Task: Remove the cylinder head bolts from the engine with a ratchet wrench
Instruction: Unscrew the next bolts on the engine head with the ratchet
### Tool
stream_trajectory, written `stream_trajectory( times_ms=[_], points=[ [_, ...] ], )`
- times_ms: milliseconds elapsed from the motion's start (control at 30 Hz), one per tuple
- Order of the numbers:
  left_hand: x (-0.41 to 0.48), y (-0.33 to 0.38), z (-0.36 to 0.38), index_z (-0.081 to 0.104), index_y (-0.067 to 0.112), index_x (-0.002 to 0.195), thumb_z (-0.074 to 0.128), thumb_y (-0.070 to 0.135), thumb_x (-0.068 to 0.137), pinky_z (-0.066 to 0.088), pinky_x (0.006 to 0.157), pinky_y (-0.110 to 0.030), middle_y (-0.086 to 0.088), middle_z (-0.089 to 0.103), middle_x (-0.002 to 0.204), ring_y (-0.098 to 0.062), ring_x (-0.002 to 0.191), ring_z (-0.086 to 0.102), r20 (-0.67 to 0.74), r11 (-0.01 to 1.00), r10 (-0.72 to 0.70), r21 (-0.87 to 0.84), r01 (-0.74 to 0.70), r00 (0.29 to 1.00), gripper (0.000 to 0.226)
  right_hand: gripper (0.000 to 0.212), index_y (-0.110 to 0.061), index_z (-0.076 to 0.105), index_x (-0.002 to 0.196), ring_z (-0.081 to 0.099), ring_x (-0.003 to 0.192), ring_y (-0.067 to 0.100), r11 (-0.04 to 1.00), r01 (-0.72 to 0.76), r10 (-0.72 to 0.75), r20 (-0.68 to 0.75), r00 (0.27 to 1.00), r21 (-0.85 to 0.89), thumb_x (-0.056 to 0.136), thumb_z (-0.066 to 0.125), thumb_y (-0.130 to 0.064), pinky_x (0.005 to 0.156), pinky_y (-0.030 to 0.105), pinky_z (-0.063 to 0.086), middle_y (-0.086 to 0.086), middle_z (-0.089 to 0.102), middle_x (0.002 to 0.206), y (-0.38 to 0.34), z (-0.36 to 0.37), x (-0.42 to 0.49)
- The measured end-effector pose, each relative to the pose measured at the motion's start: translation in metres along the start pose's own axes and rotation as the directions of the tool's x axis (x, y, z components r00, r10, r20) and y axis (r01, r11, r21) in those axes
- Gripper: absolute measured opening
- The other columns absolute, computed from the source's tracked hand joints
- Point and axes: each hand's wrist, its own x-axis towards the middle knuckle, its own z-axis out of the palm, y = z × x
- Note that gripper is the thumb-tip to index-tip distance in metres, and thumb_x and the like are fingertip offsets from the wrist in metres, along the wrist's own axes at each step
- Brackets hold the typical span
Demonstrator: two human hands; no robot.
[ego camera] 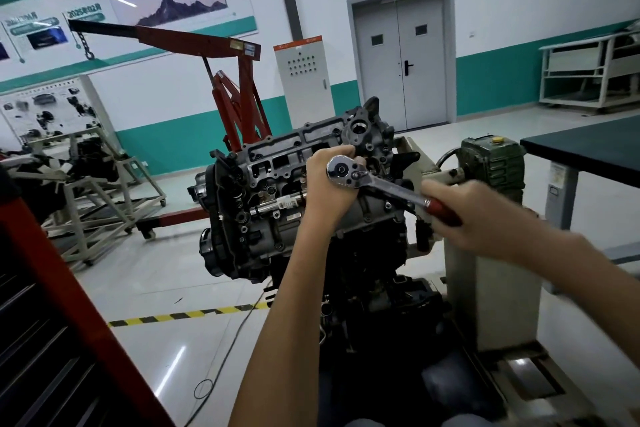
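No freed bolts are showing; I'm judging plenty remaining, left hand (329,185) clasping the ratchet wrench (379,184) head, right hand (464,218) gripping its handle.

White-teal walls (519,10), grey double door (403,55), glossy floor (173,288).

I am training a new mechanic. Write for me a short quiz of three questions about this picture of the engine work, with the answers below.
1. True or false: the right hand grips the red handle of the ratchet wrench.
2. Where is the left hand? A) at the wrench's head, B) on the red handle, C) hanging free, touching nothing.
3. Fill in: the crane behind the engine is painted ____.
Key: 1 true; 2 A; 3 red.
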Motion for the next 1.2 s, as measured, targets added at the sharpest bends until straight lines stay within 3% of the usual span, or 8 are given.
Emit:
stream_trajectory(
  times_ms=[167,300,433,633,867,967,1033,1200],
  points=[
    [0.002,-0.001,0.014,0.033,0.013,0.049,0.056,-0.003,0.085,0.026,0.049,-0.024,0.013,0.03,0.044,-0.004,0.043,0.028,-0.159,0.998,-0.062,-0.041,0.056,0.985,0.046,0.026,-0.017,0.047,0.083,0.044,0.041,0.002,0.855,-0.141,0.294,-0.242,0.924,0.499,0.076,0.064,0.001,0.043,0.005,0.033,-0.01,0.039,0.048,-0.073,0.082,-0.026],
    [0.001,0.002,0.019,0.028,0.02,0.051,0.057,-0.008,0.082,0.02,0.046,-0.011,0.014,0.024,0.043,-0.004,0.04,0.026,-0.227,0.999,-0.044,-0.022,0.04,0.973,0.051,0.025,-0.022,0.042,0.08,0.047,0.041,0.016,0.643,-0.181,0.419,-0.143,0.897,0.745,0.082,0.059,-0.004,0.042,0.031,0.043,0.004,0.045,0.053,-0.118,0.115,-0.019],
    [-0.003,-0.003,0.004,0.035,0.017,0.05,0.057,0.001,0.084,0.024,0.047,-0.022,0.014,0.031,0.046,-0.004,0.046,0.028,-0.127,0.999,-0.044,-0.022,0.041,0.991,0.043,0.027,-0.018,0.048,0.097,0.043,0.04,0.009,0.828,-0.191,0.275,-0.085,0.958,0.527,0.079,0.059,-0.002,0.042,0.014,0.034,-0.001,0.044,0.054,-0.079,0.081,-0.019],
    [0.004,0.002,-0.015,0.035,0.015,0.053,0.054,0.007,0.072,0.024,0.053,-0.028,-0.001,0.033,0.051,-0.013,0.053,0.029,0.109,0.999,-0.011,0.048,0.006,0.994,0.029,0.02,-0.019,0.047,0.091,0.058,0.052,0.009,1.0,0.021,-0.02,0.06,0.998,-0.011,0.081,0.059,-0.006,0.052,0.029,0.053,-0.002,0.058,0.066,-0.005,-0.007,0.007],
    [0.003,0.001,0.011,0.041,0.012,0.048,0.06,-0.004,0.083,0.025,0.048,-0.017,0.01,0.029,0.045,-0.001,0.041,0.028,-0.183,0.994,-0.113,-0.027,0.109,0.977,0.043,0.024,-0.019,0.046,0.085,0.047,0.042,0.001,0.828,-0.208,0.324,-0.14,0.936,0.521,0.079,0.062,-0.002,0.04,0.007,0.033,-0.007,0.043,0.052,-0.08,0.075,-0.025],
    [0.002,0.002,0.015,0.033,0.016,0.051,0.058,-0.004,0.083,0.021,0.047,-0.018,0.006,0.027,0.048,-0.004,0.044,0.024,-0.221,0.997,-0.076,0.011,0.08,0.972,0.046,0.025,-0.02,0.044,0.082,0.046,0.04,0.011,0.646,-0.182,0.412,-0.137,0.901,0.741,0.081,0.058,0.0,0.041,0.027,0.043,0.003,0.046,0.054,-0.119,0.107,-0.017],
    [0.002,0.0,0.013,0.042,0.006,0.053,0.059,-0.003,0.085,0.026,0.052,-0.02,0.0,0.034,0.052,-0.005,0.049,0.031,-0.223,0.996,-0.087,-0.019,0.085,0.971,0.037,0.023,-0.018,0.044,0.085,0.044,0.042,0.016,0.654,-0.186,0.405,-0.132,0.905,0.734,0.081,0.056,0.001,0.044,0.03,0.041,0.005,0.045,0.055,-0.118,0.109,-0.014],
    [0.002,-0.001,-0.008,0.041,0.009,0.052,0.059,-0.003,0.084,0.027,0.052,-0.026,0.0,0.035,0.053,-0.011,0.051,0.031,-0.018,0.998,-0.067,0.012,0.067,0.998,0.039,0.027,-0.019,0.048,0.096,0.046,0.043,0.008,0.938,-0.142,0.157,-0.021,0.987,0.316,0.077,0.06,-0.003,0.046,0.012,0.039,-0.002,0.05,0.057,-0.046,0.044,-0.014]
  ],
)
